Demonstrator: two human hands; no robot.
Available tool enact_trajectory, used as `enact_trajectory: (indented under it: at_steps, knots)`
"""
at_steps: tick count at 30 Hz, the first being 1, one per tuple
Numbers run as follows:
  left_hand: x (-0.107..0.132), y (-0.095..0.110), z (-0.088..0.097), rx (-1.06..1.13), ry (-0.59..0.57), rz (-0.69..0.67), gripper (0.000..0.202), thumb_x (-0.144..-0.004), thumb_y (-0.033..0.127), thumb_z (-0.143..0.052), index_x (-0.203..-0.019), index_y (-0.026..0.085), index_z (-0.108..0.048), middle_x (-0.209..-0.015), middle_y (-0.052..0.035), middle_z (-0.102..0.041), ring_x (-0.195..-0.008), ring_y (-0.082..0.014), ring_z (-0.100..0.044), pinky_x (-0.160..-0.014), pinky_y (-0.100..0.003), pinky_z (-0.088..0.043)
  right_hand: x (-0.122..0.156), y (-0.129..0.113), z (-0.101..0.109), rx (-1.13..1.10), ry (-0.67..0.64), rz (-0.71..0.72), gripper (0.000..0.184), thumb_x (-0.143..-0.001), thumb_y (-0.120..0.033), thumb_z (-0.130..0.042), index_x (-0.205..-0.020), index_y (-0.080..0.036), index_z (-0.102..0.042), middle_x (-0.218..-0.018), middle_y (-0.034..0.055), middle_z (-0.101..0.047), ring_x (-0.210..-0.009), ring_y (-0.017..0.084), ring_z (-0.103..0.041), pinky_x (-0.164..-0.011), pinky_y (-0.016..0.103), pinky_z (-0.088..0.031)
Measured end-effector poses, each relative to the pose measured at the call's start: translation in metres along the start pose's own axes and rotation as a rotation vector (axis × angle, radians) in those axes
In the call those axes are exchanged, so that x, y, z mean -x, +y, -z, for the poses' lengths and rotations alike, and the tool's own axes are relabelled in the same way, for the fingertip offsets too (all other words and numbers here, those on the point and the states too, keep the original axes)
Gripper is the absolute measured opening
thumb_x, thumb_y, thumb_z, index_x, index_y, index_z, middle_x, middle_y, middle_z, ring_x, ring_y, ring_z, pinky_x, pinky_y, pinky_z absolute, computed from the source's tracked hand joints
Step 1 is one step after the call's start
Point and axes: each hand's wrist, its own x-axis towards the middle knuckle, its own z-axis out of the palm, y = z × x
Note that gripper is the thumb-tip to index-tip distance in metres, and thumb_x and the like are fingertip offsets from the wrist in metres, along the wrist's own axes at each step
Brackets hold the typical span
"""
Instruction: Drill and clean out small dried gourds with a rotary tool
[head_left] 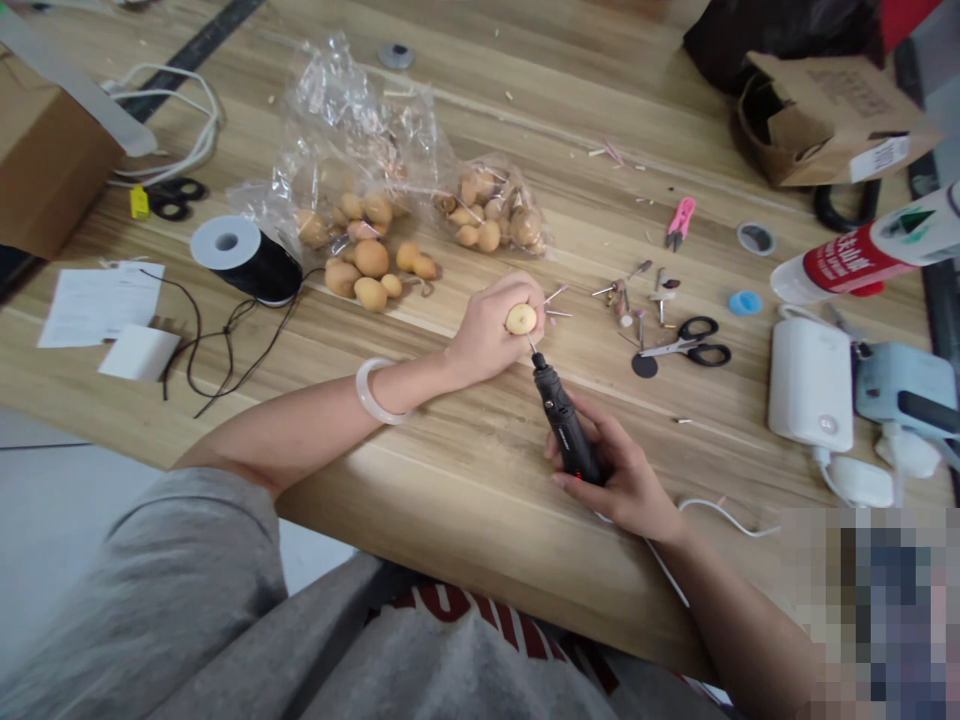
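My left hand is wrapped round a small gourd, whose pale rounded end faces up toward me. In my right hand is a black rotary tool, held like a thick pen with its cable trailing down. The thin metal bit reaches the lower edge of the gourd; whether it touches the surface I cannot tell. Beyond my left hand lie several loose gourds and a clear bag of gourds. Rotary bits are scattered right of my hands.
Scissors, pink snips and a blue cap lie to the right. A bottle and a white power bank stand farther right. At left are a black cord spool, papers and a cardboard box.
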Motion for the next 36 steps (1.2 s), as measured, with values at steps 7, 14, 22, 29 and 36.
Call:
enact_trajectory:
  at_steps: [7, 14, 22, 29, 36]
  knots:
    - [-0.0004, -0.0006, -0.0002, -0.01, 0.006, -0.006, 0.017, -0.073, 0.008, -0.058, -0.065, 0.02, -0.049, -0.075, -0.0003, -0.059, -0.075, -0.014, -0.058, -0.072, -0.03, -0.048, 0.0001, 0.0003, -0.0001, 0.005, 0.0, 0.002, 0.076, -0.084, -0.007, -0.065, -0.149, -0.032, -0.033, -0.097, 0.004, -0.063, -0.084, 0.014, -0.062, -0.071, 0.029, -0.055]
    - [0.0001, -0.0012, -0.0003, -0.029, -0.004, 0.015, 0.017, -0.074, 0.01, -0.058, -0.065, 0.02, -0.048, -0.076, -0.0006, -0.06, -0.075, -0.0144, -0.058, -0.072, -0.031, -0.048, 0.0003, 0.0005, 0.0, 0.014, 0.003, 0.004, 0.076, -0.084, -0.007, -0.065, -0.148, -0.031, -0.033, -0.098, 0.0047, -0.063, -0.085, 0.015, -0.062, -0.073, 0.03, -0.055]
    - [0.0, -0.0003, -0.0002, -0.007, 0.008, -0.004, 0.017, -0.074, 0.008, -0.059, -0.065, 0.02, -0.049, -0.076, -0.0003, -0.06, -0.074, -0.0137, -0.058, -0.071, -0.03, -0.047, -0.0002, -0.0003, -0.0001, 0.012, 0.002, -0.006, 0.075, -0.084, -0.008, -0.065, -0.148, -0.031, -0.033, -0.096, 0.004, -0.063, -0.085, 0.015, -0.062, -0.072, 0.03, -0.055]
    - [0.0005, -0.0008, 0.0, -0.022, -0.005, 0.019, 0.017, -0.075, 0.01, -0.059, -0.066, 0.02, -0.049, -0.077, -0.0005, -0.061, -0.075, -0.0141, -0.058, -0.072, -0.031, -0.047, 0.0007, 0.0007, 0.0, 0.031, 0.009, -0.003, 0.074, -0.085, -0.011, -0.066, -0.148, -0.03, -0.032, -0.098, 0.0054, -0.064, -0.085, 0.015, -0.062, -0.072, 0.031, -0.056]
    - [0.0004, -0.0005, -0.0018, 0.045, 0.015, 0.026, 0.018, -0.072, 0.007, -0.06, -0.064, 0.019, -0.05, -0.074, 0.0009, -0.058, -0.073, -0.0129, -0.057, -0.072, -0.029, -0.046, -0.0003, -0.0002, -0.0006, -0.004, 0.013, -0.01, 0.074, -0.084, -0.01, -0.066, -0.148, -0.03, -0.034, -0.097, 0.0046, -0.063, -0.086, 0.015, -0.062, -0.072, 0.03, -0.055]
